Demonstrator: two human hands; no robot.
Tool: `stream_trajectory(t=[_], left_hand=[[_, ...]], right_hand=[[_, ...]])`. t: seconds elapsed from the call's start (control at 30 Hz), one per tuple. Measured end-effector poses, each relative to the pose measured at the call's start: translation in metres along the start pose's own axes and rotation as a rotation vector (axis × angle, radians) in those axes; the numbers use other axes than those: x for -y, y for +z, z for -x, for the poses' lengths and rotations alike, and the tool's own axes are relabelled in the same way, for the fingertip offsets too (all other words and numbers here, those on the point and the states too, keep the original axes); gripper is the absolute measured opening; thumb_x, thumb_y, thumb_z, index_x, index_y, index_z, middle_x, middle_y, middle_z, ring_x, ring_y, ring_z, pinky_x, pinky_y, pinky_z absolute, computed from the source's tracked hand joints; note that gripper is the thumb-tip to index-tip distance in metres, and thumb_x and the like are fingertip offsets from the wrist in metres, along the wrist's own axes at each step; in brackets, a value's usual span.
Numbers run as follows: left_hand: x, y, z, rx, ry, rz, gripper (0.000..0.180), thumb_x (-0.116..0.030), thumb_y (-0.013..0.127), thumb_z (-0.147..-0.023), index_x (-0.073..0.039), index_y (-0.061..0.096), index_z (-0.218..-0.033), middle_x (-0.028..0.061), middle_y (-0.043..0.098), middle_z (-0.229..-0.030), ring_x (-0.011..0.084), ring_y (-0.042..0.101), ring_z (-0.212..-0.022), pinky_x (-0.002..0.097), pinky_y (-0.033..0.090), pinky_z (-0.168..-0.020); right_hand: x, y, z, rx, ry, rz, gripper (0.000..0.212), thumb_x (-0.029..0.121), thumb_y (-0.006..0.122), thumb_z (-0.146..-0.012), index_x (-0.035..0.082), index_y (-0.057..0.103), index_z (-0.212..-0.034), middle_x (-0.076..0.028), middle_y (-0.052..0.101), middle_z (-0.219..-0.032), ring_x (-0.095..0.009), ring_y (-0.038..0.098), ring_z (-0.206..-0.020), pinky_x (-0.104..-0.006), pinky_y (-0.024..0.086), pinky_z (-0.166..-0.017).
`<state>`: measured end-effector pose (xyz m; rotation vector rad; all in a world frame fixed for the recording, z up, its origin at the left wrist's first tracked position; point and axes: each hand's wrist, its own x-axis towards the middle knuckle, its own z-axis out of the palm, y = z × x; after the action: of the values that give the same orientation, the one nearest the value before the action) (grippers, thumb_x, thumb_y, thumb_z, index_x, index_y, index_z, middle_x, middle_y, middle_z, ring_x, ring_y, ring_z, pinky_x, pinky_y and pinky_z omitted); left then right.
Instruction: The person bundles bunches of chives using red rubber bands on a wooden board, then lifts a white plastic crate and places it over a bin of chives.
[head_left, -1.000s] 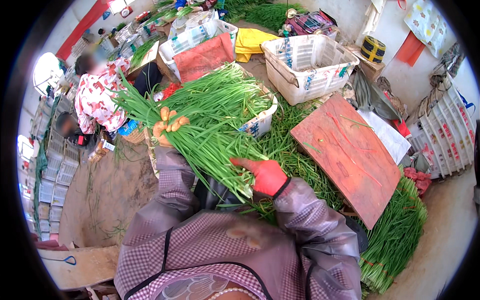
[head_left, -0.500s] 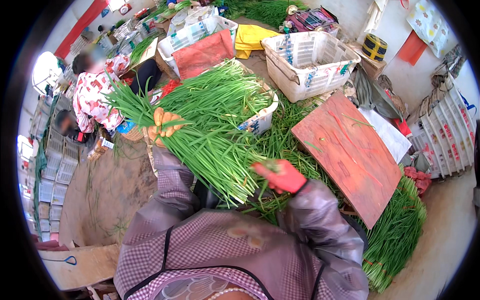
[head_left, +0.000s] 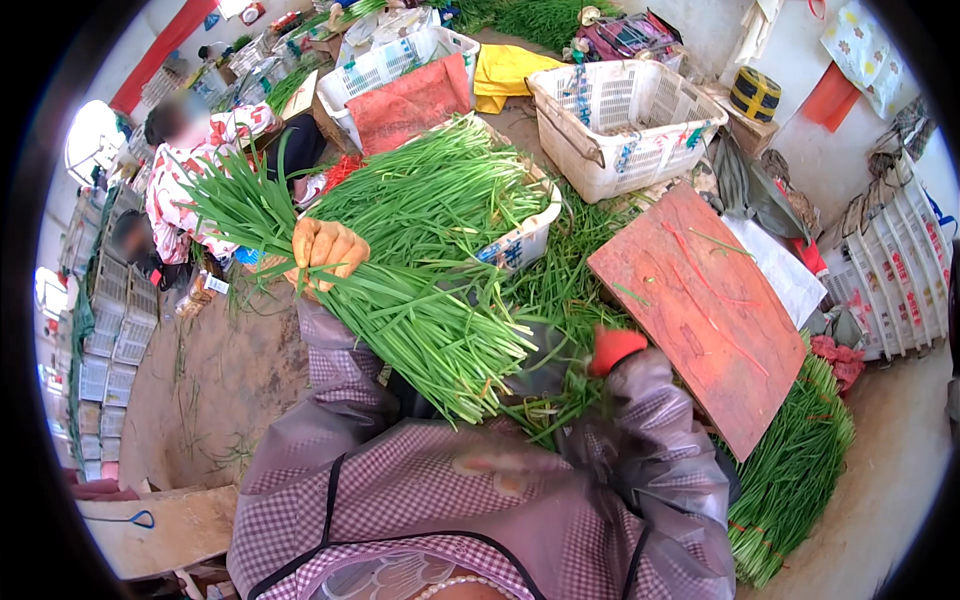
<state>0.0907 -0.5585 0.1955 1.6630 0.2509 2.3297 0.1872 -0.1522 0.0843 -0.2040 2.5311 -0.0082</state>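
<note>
My left hand [head_left: 325,250], in a tan-orange glove, is closed round a thick bunch of garlic chives [head_left: 430,335]. The leafy tips fan out to the far left, and the pale stem ends point toward my lap on the right. My right hand [head_left: 612,350], in a red glove, is beside the bunch's stem ends and apart from them, close to the wooden board. Motion smears its fingers, so I cannot tell whether they hold anything. Beyond the held bunch, a heap of loose chives [head_left: 440,190] fills a white crate [head_left: 535,232].
A reddish wooden board [head_left: 700,310] lies tilted at my right, with tied chives [head_left: 790,480] below it. White baskets [head_left: 630,150] stand at the back, one with a red cloth [head_left: 410,105]. A person in a patterned top [head_left: 180,190] sits at the far left. Loose chives litter the floor.
My right hand has moved right, away from the stem ends toward the board. My left hand keeps its grip, and the bunch has shifted slightly, its leafy tips lower and farther left.
</note>
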Motion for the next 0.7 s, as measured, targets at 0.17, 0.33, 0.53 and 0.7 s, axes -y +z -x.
stream_trajectory(t=[0.17, 0.33, 0.53, 0.7], left_hand=[[0.037, -0.013, -0.015, 0.023, 0.025, 0.139, 0.019, -0.002, 0.072, -0.077, -0.01, 0.056, -0.083, 0.0003, 0.058, -0.072, 0.0116, 0.056, -0.063, 0.029, 0.051, -0.069], [0.044, -0.005, -0.012, -0.319, 0.09, 0.207, 0.015, -0.008, 0.064, -0.08, -0.012, 0.051, -0.083, -0.0059, 0.049, -0.062, 0.0073, 0.05, -0.06, 0.027, 0.046, -0.074], [0.012, -0.035, 0.071, -0.882, 0.062, 0.013, 0.006, -0.01, 0.054, -0.08, -0.01, 0.049, -0.083, -0.0049, 0.038, -0.063, 0.0118, 0.042, -0.065, 0.0342, 0.042, -0.083], [0.032, -0.048, 0.098, -1.033, 0.02, -0.037, 0.01, -0.009, 0.052, -0.08, -0.005, 0.055, -0.089, -0.0007, 0.044, -0.066, 0.0159, 0.047, -0.068, 0.0374, 0.044, -0.088]], right_hand=[[0.063, -0.122, 0.012, -0.557, -1.015, -0.702, 0.059, 0.036, 0.054, -0.095, 0.007, 0.038, -0.143, -0.021, 0.055, -0.13, -0.03, 0.053, -0.122, -0.0381, 0.042, -0.102], [0.104, -0.114, 0.012, 0.242, -0.911, -1.18, 0.063, 0.047, 0.043, -0.099, -0.001, 0.04, -0.14, -0.014, 0.051, -0.136, -0.021, 0.047, -0.126, -0.0337, 0.034, -0.108], [0.094, -0.065, -0.005, 0.153, -0.877, -1.534, 0.061, 0.05, 0.038, -0.1, -0.001, 0.05, -0.132, -0.01, 0.057, -0.126, -0.017, 0.05, -0.118, -0.0326, 0.038, -0.103], [0.082, -0.041, -0.012, -0.416, -0.51, -1.042, 0.049, 0.046, 0.041, -0.097, 0.004, 0.062, -0.109, -0.026, 0.064, -0.093, -0.041, 0.063, -0.09, -0.0438, 0.049, -0.079]])
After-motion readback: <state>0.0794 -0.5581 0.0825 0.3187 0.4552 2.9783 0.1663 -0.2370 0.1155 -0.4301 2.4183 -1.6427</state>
